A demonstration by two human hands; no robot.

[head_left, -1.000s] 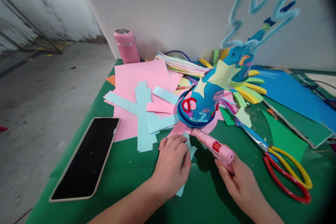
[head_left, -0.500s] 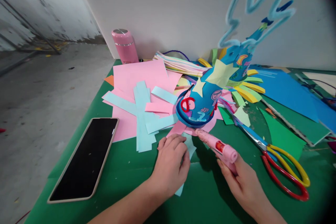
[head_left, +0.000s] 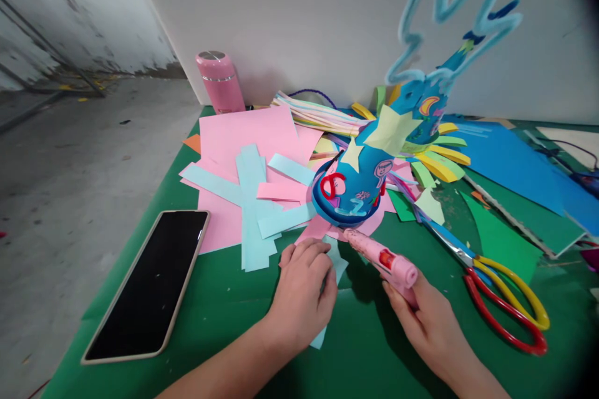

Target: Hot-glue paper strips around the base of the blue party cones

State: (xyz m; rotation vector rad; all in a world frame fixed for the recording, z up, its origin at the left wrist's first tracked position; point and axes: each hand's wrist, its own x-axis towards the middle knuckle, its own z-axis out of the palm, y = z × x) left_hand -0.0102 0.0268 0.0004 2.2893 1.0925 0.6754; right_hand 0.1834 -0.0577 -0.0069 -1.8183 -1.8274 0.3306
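A green-covered counter (head_left: 224, 330) carries a decorated blue paper cone (head_left: 367, 177), set near the middle. A smartphone (head_left: 147, 287) lies at left, scissors (head_left: 468, 260) at right. The right hand (head_left: 428, 324) is closed round a pink glue gun (head_left: 381, 259), nozzle near the cone's rim. The left hand (head_left: 306, 287), fingers together, reaches a pink paper strip (head_left: 314, 230); whether it grips, I cannot tell.

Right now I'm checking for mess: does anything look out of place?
Nothing looks spilled, but the pale green scrap by the scissors looks odd: its edges are irregular, unlike the straight pale blue strips.
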